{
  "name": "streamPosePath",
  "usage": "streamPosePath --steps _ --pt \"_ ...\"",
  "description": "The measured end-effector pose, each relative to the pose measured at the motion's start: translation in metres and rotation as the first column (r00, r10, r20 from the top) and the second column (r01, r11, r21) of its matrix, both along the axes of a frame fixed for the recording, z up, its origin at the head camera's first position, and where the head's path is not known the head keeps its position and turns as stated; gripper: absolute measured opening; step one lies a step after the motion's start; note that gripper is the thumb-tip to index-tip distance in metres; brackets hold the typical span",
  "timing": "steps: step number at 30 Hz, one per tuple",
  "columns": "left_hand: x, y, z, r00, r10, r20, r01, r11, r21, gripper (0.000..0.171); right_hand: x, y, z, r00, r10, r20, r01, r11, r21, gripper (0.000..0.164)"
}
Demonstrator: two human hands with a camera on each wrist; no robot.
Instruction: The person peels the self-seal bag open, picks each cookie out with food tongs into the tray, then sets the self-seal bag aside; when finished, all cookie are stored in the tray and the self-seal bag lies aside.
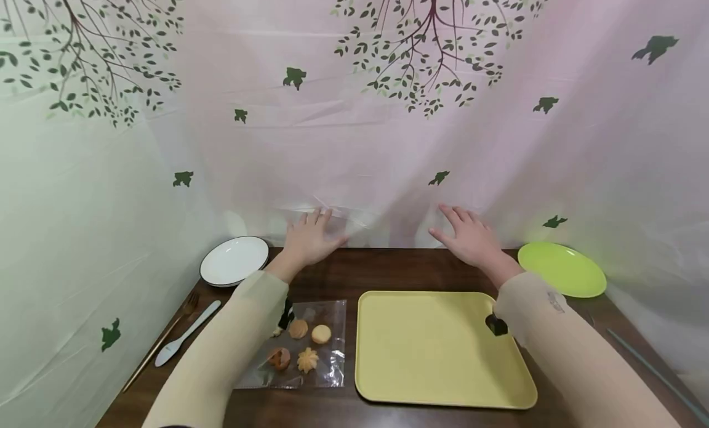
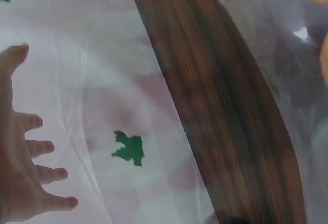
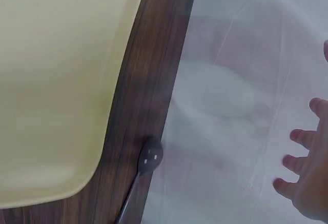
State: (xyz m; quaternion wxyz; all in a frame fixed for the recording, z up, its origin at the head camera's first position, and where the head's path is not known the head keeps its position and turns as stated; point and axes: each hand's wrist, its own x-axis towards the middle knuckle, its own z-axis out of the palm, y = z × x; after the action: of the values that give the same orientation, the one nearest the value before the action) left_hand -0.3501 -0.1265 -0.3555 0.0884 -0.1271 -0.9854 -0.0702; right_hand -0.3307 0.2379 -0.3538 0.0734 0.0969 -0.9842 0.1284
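Both hands are held out with fingers spread and nothing in them. My left hand (image 1: 311, 238) reaches toward the curtain behind the table, between the white plate (image 1: 234, 262) and the middle; the left wrist view also shows its straight fingers at the left edge. Below that forearm lies a clear plastic bag (image 1: 336, 354) with several cookies (image 1: 307, 360), partly hidden by the sleeve. My right hand (image 1: 469, 238) is raised beyond the far edge of the yellow tray (image 1: 437, 348). In the right wrist view its fingers are apart, and a dark spoon (image 3: 150, 155) lies beside the tray.
A lime-green plate (image 1: 562, 269) stands at the back right. On the left are a copper-coloured fork (image 1: 166, 335) and a pale utensil (image 1: 188, 334) with a broad end. A thin grey-green stick (image 1: 653, 369) lies at the right. The patterned curtain (image 1: 360, 151) encloses the dark wooden table (image 1: 382, 268).
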Motion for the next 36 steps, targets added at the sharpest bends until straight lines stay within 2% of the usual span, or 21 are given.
streamPosePath --steps 3,5,9,12,17,21,24,26,30,33,36 --pt "0.019 -0.005 -0.003 0.998 -0.050 -0.027 0.051 0.997 0.054 0.081 0.008 -0.007 -0.007 0.999 0.046 -0.022 -0.048 0.995 -0.090 0.076" --pt "0.033 -0.008 -0.003 0.995 -0.086 -0.048 0.089 0.994 0.062 0.075 0.014 -0.012 -0.009 0.995 0.092 -0.036 -0.097 0.979 -0.181 0.071" --pt "0.058 -0.015 -0.002 0.983 -0.154 -0.099 0.159 0.986 0.047 0.064 0.028 -0.024 -0.013 0.978 0.202 -0.058 -0.209 0.907 -0.365 0.060" --pt "0.074 -0.020 -0.005 0.969 -0.187 -0.161 0.201 0.977 0.072 0.054 0.040 -0.034 -0.018 0.960 0.265 -0.092 -0.278 0.854 -0.439 0.053" --pt "0.098 -0.030 -0.018 0.952 -0.210 -0.222 0.244 0.960 0.136 0.038 0.061 -0.055 -0.026 0.936 0.323 -0.143 -0.351 0.806 -0.477 0.047" --pt "0.116 -0.039 -0.032 0.940 -0.232 -0.252 0.278 0.946 0.166 0.032 0.075 -0.074 -0.029 0.919 0.371 -0.131 -0.383 0.766 -0.516 0.040" --pt "0.128 -0.046 -0.043 0.930 -0.247 -0.272 0.297 0.941 0.162 0.028 0.084 -0.089 -0.032 0.901 0.418 -0.115 -0.414 0.749 -0.517 0.036" --pt "0.136 -0.050 -0.049 0.930 -0.248 -0.273 0.296 0.943 0.153 0.027 0.089 -0.099 -0.035 0.885 0.452 -0.116 -0.443 0.736 -0.512 0.037" --pt "0.148 -0.058 -0.060 0.941 -0.242 -0.236 0.278 0.951 0.135 0.028 0.099 -0.119 -0.042 0.854 0.507 -0.119 -0.496 0.725 -0.478 0.040" --pt "0.156 -0.061 -0.071 0.948 -0.259 -0.186 0.283 0.952 0.117 0.034 0.108 -0.132 -0.047 0.839 0.535 -0.102 -0.520 0.731 -0.441 0.040" --pt "0.163 -0.062 -0.082 0.938 -0.315 -0.144 0.330 0.940 0.087 0.038 0.117 -0.143 -0.052 0.825 0.560 -0.078 -0.542 0.745 -0.389 0.039"
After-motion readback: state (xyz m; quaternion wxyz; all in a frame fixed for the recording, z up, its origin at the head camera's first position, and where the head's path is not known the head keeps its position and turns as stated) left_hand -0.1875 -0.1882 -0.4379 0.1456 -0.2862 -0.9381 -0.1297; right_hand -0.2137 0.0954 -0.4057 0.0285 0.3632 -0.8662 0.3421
